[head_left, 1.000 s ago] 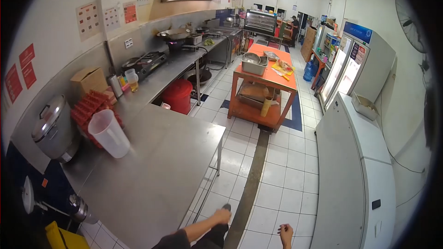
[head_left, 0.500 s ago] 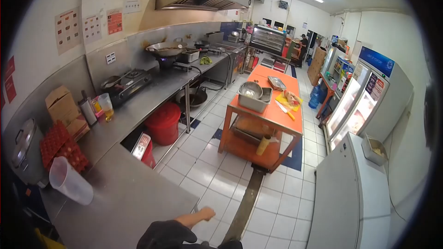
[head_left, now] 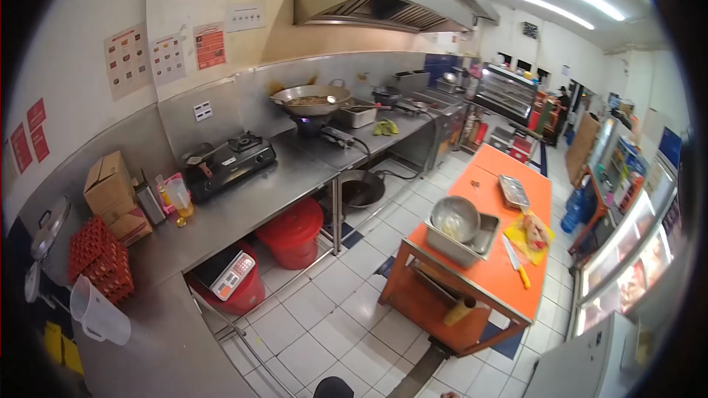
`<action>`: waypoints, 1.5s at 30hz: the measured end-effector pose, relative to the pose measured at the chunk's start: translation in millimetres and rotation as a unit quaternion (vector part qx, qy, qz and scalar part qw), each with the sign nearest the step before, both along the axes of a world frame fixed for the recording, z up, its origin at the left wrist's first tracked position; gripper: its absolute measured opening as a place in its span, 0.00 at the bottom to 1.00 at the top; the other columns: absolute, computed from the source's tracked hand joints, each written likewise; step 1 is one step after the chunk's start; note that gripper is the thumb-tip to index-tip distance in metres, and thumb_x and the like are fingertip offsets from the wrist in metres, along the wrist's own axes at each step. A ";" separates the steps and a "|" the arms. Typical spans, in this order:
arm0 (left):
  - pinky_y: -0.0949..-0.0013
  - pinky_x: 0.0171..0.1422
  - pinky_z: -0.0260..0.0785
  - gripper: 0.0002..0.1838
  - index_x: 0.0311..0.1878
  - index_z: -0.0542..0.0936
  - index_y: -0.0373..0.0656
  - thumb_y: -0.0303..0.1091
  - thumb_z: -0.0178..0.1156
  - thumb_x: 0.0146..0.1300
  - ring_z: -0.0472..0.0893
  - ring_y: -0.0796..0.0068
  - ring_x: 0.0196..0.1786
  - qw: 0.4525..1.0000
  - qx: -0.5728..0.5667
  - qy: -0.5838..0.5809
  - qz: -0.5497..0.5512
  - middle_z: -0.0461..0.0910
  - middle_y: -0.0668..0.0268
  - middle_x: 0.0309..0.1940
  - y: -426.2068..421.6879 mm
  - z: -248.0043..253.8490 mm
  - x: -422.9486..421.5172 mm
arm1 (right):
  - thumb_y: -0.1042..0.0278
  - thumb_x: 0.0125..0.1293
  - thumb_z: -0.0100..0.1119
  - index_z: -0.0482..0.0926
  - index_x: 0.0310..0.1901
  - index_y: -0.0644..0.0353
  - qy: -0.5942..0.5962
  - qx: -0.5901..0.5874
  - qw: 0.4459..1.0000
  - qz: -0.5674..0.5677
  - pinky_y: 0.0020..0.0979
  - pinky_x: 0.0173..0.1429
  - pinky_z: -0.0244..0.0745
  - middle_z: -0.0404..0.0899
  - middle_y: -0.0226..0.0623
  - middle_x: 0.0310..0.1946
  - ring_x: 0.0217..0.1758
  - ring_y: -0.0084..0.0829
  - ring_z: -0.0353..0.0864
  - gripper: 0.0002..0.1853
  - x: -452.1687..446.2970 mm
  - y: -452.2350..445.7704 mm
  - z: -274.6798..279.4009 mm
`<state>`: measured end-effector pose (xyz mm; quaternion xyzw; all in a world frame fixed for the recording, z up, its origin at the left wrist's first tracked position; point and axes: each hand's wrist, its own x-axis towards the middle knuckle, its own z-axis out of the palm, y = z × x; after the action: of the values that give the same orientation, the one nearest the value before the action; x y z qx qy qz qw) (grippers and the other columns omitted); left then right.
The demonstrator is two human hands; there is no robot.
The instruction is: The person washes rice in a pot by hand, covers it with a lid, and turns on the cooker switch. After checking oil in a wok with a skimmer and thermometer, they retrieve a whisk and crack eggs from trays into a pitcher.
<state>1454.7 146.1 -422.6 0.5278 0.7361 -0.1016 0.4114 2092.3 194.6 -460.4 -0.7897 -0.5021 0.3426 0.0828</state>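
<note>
Only a sliver of what looks like my right hand shows at the bottom edge, over the floor tiles. Its fingers are cut off by the frame. My left hand is out of view. A dark rounded shape, perhaps clothing, also rises at the bottom edge. Ahead stands an orange table. On it are a metal pan with a steel bowl, a foil-like tray, a yellow-handled knife and raw meat on a yellow bag.
A steel counter along the left wall carries a gas stove, a wok, a clear jug and red egg trays. Beneath are red tubs and a scale. A fridge stands right; a person is far back.
The view has turned left and moved nearer the orange table. The forearm and hand seen earlier beside the steel counter's corner have dropped out of view.
</note>
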 end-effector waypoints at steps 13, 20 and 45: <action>0.47 0.65 0.71 0.21 0.52 0.85 0.47 0.44 0.47 0.68 0.82 0.47 0.55 0.986 -0.054 0.019 0.157 0.83 0.49 0.51 229.4 -27.4 -46.3 | 0.60 0.72 0.61 0.81 0.45 0.67 0.348 0.071 0.906 0.230 0.29 0.44 0.81 0.86 0.39 0.36 0.38 0.26 0.86 0.15 -331.7 534.4 160.4; 0.46 0.50 0.74 0.16 0.48 0.82 0.43 0.44 0.53 0.70 0.83 0.43 0.48 0.914 0.390 -0.086 0.071 0.84 0.47 0.42 775.1 82.1 -80.3 | 0.63 0.74 0.59 0.81 0.46 0.66 0.448 0.086 0.882 0.119 0.26 0.43 0.78 0.85 0.36 0.35 0.36 0.23 0.83 0.12 -392.4 683.3 190.2; 0.50 0.50 0.79 0.12 0.34 0.89 0.45 0.41 0.61 0.60 0.87 0.48 0.42 0.814 0.535 0.022 0.227 0.87 0.51 0.38 1765.1 270.9 -120.8 | 0.62 0.73 0.58 0.81 0.42 0.59 0.297 0.237 0.908 -0.178 0.27 0.37 0.78 0.82 0.33 0.30 0.32 0.26 0.83 0.09 -237.0 1270.1 123.0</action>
<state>1333.9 1911.2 -151.7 0.4800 0.7822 0.3927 0.0596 1855.2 1464.7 -337.4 -0.6851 -0.3713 0.4120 0.4723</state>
